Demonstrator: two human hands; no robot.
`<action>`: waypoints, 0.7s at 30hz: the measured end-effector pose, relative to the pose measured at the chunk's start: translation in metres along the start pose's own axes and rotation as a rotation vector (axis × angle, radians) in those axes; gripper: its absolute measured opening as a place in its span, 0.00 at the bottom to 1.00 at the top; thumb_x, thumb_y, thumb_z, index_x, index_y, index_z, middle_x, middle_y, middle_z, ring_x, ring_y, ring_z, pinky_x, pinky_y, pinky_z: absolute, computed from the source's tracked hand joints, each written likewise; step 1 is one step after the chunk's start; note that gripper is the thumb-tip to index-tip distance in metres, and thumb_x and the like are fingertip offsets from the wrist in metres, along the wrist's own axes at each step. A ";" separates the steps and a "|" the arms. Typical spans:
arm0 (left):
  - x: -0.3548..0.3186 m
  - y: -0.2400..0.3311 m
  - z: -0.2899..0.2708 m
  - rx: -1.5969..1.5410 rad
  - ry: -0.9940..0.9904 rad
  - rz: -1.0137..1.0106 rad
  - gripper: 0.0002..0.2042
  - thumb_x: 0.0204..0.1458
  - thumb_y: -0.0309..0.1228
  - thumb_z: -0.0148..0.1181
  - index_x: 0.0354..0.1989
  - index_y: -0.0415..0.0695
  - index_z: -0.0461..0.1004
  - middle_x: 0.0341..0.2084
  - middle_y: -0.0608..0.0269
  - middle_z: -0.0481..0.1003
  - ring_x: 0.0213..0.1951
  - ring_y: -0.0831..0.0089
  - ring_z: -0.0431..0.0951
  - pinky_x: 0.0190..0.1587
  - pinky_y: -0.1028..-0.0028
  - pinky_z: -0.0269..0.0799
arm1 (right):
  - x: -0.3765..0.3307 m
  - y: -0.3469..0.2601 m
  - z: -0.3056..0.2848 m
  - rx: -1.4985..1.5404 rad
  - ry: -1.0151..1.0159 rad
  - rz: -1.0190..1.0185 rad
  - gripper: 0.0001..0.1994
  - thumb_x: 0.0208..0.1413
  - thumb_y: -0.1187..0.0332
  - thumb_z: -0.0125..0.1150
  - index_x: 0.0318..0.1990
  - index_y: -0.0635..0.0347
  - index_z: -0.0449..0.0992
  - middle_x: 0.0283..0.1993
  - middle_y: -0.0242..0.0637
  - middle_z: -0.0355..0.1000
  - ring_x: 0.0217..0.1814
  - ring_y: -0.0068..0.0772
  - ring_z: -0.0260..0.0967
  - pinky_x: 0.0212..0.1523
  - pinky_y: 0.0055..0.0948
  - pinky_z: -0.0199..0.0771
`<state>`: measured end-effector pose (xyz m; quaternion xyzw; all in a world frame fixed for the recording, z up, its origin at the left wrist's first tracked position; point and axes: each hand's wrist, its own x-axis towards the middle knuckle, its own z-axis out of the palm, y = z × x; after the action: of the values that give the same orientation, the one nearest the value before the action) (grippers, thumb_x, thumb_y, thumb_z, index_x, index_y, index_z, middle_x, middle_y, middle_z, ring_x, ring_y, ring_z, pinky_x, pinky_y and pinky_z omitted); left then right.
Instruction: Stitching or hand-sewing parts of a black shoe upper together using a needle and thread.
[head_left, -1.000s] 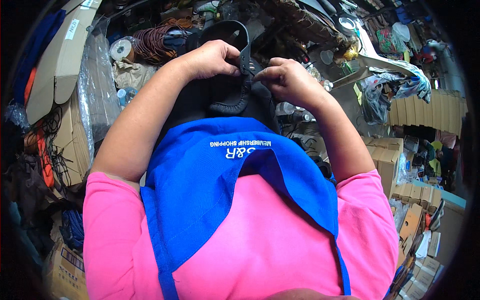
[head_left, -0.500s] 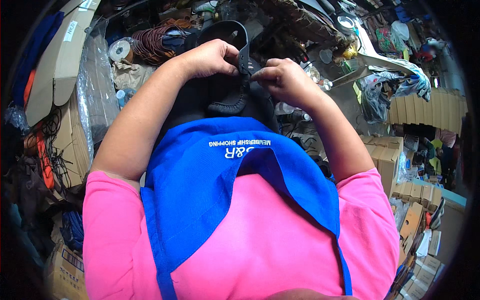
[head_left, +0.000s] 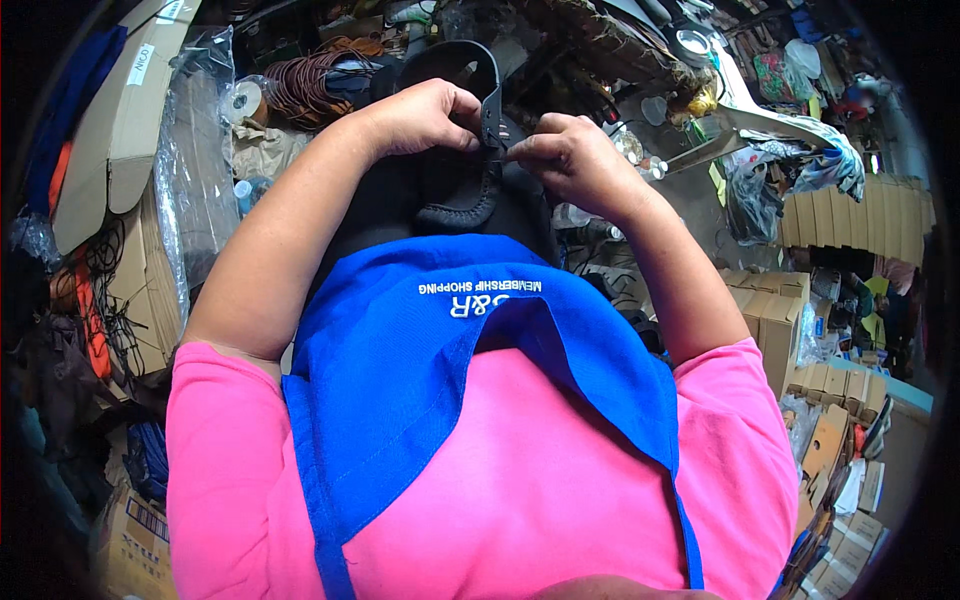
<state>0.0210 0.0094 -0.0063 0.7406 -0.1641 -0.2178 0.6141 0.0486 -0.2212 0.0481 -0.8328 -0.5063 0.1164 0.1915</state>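
Over my lap, at the top middle, is a black leather piece with thick stitching along its edge and a raised curved band; its exact kind is unclear. My left hand is closed on the band, thumb and fingers pinching its right side. Just right of that edge, my right hand has its fingers drawn together at the stitched seam. Whatever thin thing it may pinch is too small to make out. A blue apron covers my front below the leather piece.
A coil of brown cord and a spool lie beyond my left forearm. Tall cardboard and clear plastic sheeting stand at the left. Cardboard boxes and a hanging plastic bag are on the right.
My right hand has shifted very slightly to the right at the seam. My left hand keeps its hold on the leather piece.
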 end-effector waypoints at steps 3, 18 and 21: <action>0.003 0.000 0.001 0.045 0.020 -0.016 0.13 0.45 0.22 0.62 0.42 0.37 0.76 0.35 0.66 0.78 0.38 0.80 0.73 0.49 0.77 0.67 | 0.003 0.005 0.003 0.049 0.026 -0.033 0.12 0.44 0.77 0.60 0.38 0.55 0.80 0.28 0.37 0.68 0.29 0.34 0.70 0.29 0.31 0.70; 0.002 -0.007 0.001 0.174 0.032 0.005 0.17 0.42 0.19 0.63 0.44 0.37 0.74 0.37 0.65 0.78 0.41 0.79 0.73 0.50 0.76 0.67 | 0.011 0.039 0.014 0.525 -0.178 0.137 0.10 0.48 0.75 0.60 0.40 0.55 0.81 0.31 0.28 0.64 0.40 0.23 0.63 0.44 0.23 0.64; 0.002 -0.007 0.005 0.137 0.058 0.029 0.16 0.41 0.19 0.63 0.43 0.38 0.75 0.36 0.66 0.77 0.40 0.79 0.73 0.49 0.77 0.67 | 0.010 0.041 0.019 0.567 -0.183 0.172 0.09 0.50 0.74 0.61 0.39 0.56 0.81 0.32 0.29 0.65 0.40 0.23 0.63 0.45 0.24 0.65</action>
<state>0.0203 0.0056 -0.0145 0.7844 -0.1717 -0.1756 0.5695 0.0780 -0.2253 0.0130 -0.7720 -0.3963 0.3432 0.3594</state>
